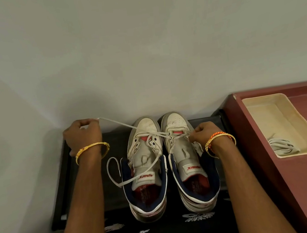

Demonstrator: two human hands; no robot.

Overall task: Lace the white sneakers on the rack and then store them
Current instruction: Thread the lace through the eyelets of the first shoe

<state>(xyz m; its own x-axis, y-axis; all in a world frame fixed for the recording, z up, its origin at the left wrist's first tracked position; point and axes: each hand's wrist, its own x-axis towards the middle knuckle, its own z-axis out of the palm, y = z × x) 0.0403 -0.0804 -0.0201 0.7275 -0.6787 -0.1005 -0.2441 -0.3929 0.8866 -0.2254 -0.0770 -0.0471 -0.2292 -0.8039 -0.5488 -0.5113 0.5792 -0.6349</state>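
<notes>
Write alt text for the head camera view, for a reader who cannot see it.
A person's left hand pulls a white lace taut while the right hand pinches it at the right sneaker. Both white sneakers stand side by side on a black rack, the left sneaker unlaced.

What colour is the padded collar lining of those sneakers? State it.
Navy blue, on both sneakers' collars, clearest in the head view.
</notes>
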